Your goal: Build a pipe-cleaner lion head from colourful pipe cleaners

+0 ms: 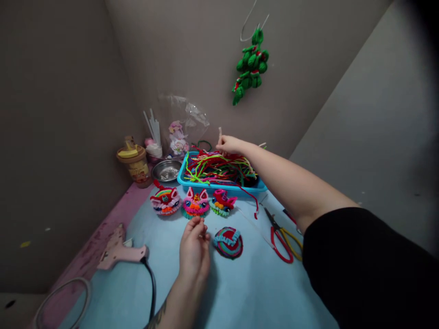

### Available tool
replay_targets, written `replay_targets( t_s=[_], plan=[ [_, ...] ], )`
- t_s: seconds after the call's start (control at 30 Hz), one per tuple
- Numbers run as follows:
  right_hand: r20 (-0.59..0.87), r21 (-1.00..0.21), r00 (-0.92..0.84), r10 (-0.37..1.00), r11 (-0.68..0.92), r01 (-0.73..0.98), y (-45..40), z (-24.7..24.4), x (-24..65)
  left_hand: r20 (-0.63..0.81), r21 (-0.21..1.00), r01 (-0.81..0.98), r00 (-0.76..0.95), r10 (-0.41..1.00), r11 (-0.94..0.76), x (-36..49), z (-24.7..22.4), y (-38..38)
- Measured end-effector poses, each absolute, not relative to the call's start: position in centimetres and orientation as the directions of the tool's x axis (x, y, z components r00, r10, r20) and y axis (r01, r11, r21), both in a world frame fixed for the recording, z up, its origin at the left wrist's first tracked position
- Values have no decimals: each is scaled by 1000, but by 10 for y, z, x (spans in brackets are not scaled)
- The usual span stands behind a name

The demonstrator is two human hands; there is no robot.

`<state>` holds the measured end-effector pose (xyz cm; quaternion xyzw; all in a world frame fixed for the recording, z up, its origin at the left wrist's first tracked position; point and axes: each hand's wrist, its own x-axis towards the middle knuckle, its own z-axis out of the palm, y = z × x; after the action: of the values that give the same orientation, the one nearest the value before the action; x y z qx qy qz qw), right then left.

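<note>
My right hand (229, 144) reaches over the back of a blue plastic tray (219, 188) heaped with colourful pipe cleaners (219, 167). Its fingers are pinched, and a short pale pipe cleaner (220, 131) sticks up from them. Low over the table, my left hand (195, 246) has its fingers curled with the tips together; whatever they hold is too small to make out. Just right of it lies a round red and teal fuzzy disc (228, 243). Beyond it sit a red fuzzy animal head (166, 201), a pink one (195, 203) and a smaller red-green one (222, 202).
Red- and yellow-handled pliers (283, 237) lie on the right. On the left rests a pink glue gun (121, 250) with a black cord. A metal bowl (167, 171) and a brown lidded cup (135, 164) stand behind. A green ornament (252, 66) hangs on the wall.
</note>
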<state>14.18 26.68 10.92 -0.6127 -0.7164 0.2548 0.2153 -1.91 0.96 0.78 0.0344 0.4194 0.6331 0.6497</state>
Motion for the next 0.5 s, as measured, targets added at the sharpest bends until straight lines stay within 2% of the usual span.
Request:
replay_targets(
  t_s=[0.17,0.27,0.33,0.5],
  plan=[
    [-114,-300,-272,955,228,926,260,91,148,-506,573,-793,-143,851,207,-18,8,9],
    [-71,-197,-291,954,273,942,261,82,148,-501,571,-792,-130,856,214,-18,7,8],
    [18,-226,-258,966,256,940,264,78,149,-502,569,-792,-123,856,220,-17,6,8],
    [153,-461,-82,985,144,876,274,70,153,-509,566,-792,-117,853,229,-17,6,7]
  ],
)
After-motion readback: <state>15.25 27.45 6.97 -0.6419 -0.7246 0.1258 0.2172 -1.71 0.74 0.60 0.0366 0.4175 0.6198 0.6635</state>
